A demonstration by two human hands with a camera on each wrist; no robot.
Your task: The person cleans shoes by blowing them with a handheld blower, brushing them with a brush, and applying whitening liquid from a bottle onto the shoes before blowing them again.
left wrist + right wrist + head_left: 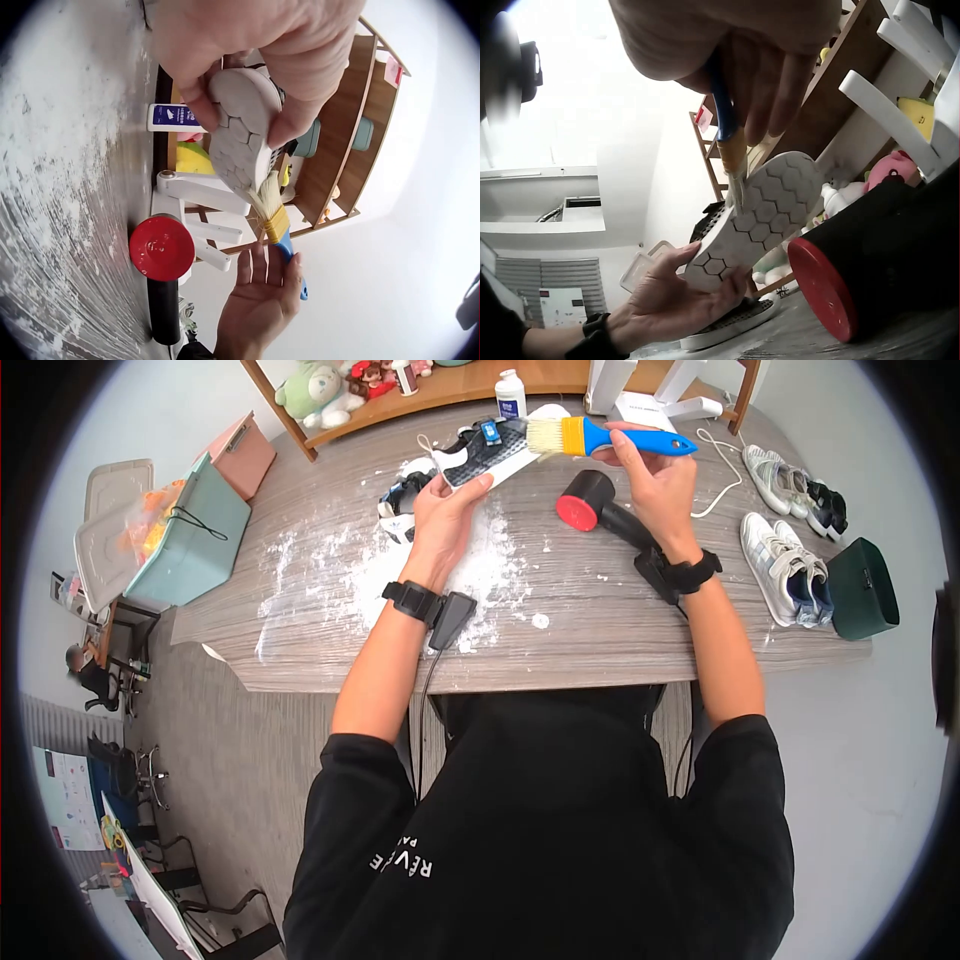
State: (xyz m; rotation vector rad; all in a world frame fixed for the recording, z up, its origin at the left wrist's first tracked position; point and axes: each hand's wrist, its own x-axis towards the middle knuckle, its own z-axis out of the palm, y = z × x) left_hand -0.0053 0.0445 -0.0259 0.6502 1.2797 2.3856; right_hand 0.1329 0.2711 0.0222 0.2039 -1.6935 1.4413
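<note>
My left hand (445, 520) grips a black-and-white shoe (490, 455) by its heel end, raised above the powder-strewn table. Fingers and thumb of the same hand (262, 52) pinch the white sole (238, 127). In my right hand (660, 485) is the blue handle of a brush (575, 437), whose pale bristles touch the shoe's side near the toe. The right wrist view shows the bristles (736, 191) against the edge of the hexagon-patterned sole (769, 206). A second shoe (398, 510) rests on the table behind the left hand.
White powder (480, 580) covers the table's middle. A black device with a red end (578, 510) lies near the right forearm. Behind stands a white bottle (510, 398). Several shoes (780, 565) and a dark green bin (865, 590) are at right, a light blue box (200, 540) at left.
</note>
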